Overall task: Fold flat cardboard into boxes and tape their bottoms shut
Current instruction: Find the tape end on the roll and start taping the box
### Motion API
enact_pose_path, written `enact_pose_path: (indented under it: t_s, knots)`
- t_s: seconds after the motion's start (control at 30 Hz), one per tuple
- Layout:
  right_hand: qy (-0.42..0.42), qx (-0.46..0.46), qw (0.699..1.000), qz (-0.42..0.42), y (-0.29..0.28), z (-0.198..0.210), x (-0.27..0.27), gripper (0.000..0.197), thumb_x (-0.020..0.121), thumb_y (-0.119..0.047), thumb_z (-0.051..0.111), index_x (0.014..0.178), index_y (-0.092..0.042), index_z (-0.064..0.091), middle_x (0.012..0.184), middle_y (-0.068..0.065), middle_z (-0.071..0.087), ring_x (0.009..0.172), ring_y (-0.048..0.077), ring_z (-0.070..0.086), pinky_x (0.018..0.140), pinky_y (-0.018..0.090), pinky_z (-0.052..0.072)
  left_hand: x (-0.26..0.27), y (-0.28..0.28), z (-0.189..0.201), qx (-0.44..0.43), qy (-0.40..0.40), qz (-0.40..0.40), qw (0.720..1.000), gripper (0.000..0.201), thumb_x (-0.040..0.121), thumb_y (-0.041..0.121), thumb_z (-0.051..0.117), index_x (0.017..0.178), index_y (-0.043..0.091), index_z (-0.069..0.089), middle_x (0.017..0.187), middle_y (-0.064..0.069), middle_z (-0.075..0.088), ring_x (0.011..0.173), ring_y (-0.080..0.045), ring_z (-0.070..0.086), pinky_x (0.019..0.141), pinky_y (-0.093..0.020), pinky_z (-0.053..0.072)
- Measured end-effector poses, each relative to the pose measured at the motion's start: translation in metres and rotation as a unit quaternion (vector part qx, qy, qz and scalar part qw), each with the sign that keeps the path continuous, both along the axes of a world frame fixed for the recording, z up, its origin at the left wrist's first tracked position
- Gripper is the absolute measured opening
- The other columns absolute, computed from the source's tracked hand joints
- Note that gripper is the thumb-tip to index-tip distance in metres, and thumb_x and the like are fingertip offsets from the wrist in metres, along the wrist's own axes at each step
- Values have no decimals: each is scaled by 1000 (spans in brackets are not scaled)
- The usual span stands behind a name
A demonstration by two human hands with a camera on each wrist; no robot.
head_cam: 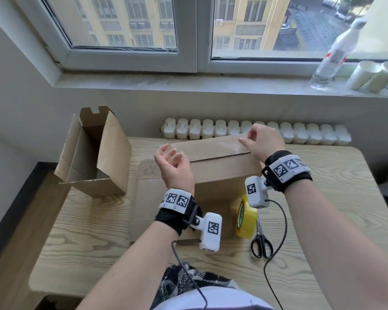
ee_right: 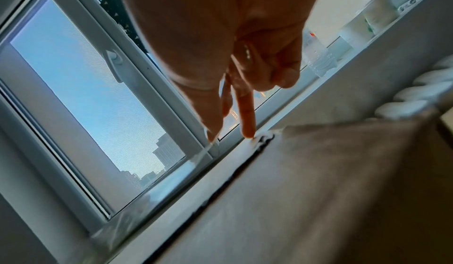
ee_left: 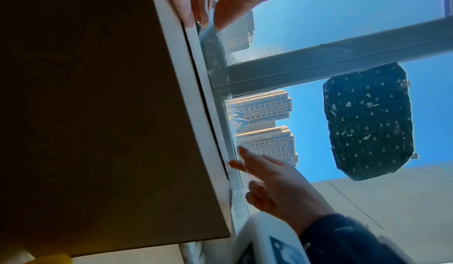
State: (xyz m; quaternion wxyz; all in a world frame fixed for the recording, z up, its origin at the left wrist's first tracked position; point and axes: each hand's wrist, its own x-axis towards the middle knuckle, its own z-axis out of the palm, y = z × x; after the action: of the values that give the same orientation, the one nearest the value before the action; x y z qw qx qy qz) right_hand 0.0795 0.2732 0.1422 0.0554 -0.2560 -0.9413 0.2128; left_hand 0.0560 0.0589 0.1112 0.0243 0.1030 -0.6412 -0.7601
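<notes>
A brown cardboard box (head_cam: 222, 171) stands on the table with its closed flaps facing up, on top of a flat cardboard sheet (head_cam: 143, 198). A strip of clear tape (head_cam: 222, 144) runs along the flap seam. My left hand (head_cam: 173, 154) is palm up at the box's left end and pinches the free end of the tape (ee_left: 213, 55) between thumb and fingers (ee_left: 188, 12). My right hand (head_cam: 246, 137) is at the right end of the seam. Its straight index fingertip (ee_right: 248, 132) presses the crumpled tape end onto the box (ee_right: 331, 190).
A finished open box (head_cam: 92, 153) stands at the table's far left. A yellow tape roll (head_cam: 245, 218) and black scissors (head_cam: 261, 240) lie near my right wrist. A radiator (head_cam: 300, 133) runs behind the table (head_cam: 87, 231). A bottle (head_cam: 332, 59) and paper cups (head_cam: 372, 74) stand on the sill.
</notes>
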Motion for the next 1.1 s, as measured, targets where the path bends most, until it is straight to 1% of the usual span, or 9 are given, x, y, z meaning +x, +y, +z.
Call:
enact_pose_path:
  t_s: [0.13, 0.2, 0.33, 0.57, 0.63, 0.73, 0.87, 1.03, 1.1]
  knots:
    - [-2, 8, 1000, -5, 14, 5, 6, 28, 84, -47, 70, 76, -23, 58, 86, -3, 61, 85, 16, 54, 75, 30, 44, -2, -1, -6, -44, 8, 16, 999, 43, 93, -2, 58, 120, 28, 43, 106, 3, 62, 84, 7, 62, 74, -8, 47]
    - [-8, 11, 1000, -7, 17, 3, 11, 31, 81, -52, 71, 77, -23, 59, 85, -4, 62, 85, 16, 55, 74, 31, 46, -2, -2, -7, -69, 5, 24, 997, 41, 93, 1, 59, 120, 28, 44, 103, 5, 63, 84, 5, 63, 72, -5, 46]
    - [6, 41, 999, -7, 12, -8, 19, 31, 82, -54, 70, 83, -24, 62, 84, -9, 63, 86, 16, 57, 72, 29, 41, -4, 0, -5, -97, -9, 39, 994, 39, 93, 0, 58, 119, 26, 45, 100, 3, 66, 81, -4, 65, 67, -3, 45]
    - [43, 83, 996, -13, 10, -21, 23, 37, 83, -59, 66, 80, -22, 64, 85, -3, 68, 83, 21, 60, 68, 29, 38, -4, 0, -4, -135, -15, 40, 990, 39, 92, -1, 59, 122, 22, 47, 97, 6, 66, 75, 6, 63, 68, -1, 45]
    - [48, 85, 995, -16, 10, -23, 22, 39, 84, -60, 64, 80, -22, 64, 84, -3, 68, 82, 21, 60, 67, 29, 39, -4, -1, -4, -139, -17, 43, 989, 39, 92, -1, 59, 121, 23, 48, 96, 8, 66, 74, 8, 63, 71, -4, 47]
    - [45, 79, 996, -16, 9, -25, 22, 39, 84, -60, 63, 79, -22, 63, 83, -3, 68, 82, 22, 61, 68, 31, 43, -4, -2, -4, -135, -23, 50, 989, 40, 91, -1, 59, 120, 24, 48, 96, 8, 67, 77, 4, 65, 75, -10, 51]
    - [45, 74, 996, -20, 8, -28, 23, 40, 83, -61, 64, 80, -22, 62, 83, -2, 67, 81, 23, 61, 69, 32, 44, -4, -2, -4, -119, -21, 59, 991, 40, 89, -2, 61, 116, 25, 49, 94, 7, 67, 72, 6, 65, 81, -23, 56]
    - [42, 48, 997, -34, 8, -34, 25, 41, 83, -63, 62, 83, -22, 58, 78, -7, 63, 79, 21, 60, 67, 32, 44, -6, 0, -3, -67, -33, 70, 995, 34, 90, -1, 63, 109, 25, 49, 91, 2, 68, 77, -12, 71, 79, -33, 60]
    - [42, 39, 998, -41, 9, -36, 27, 41, 85, -63, 61, 85, -22, 57, 77, -9, 59, 78, 20, 59, 66, 31, 41, -6, 0, 1, -31, -45, 74, 996, 32, 90, -2, 62, 109, 21, 50, 89, -1, 67, 72, -13, 70, 74, -33, 61]
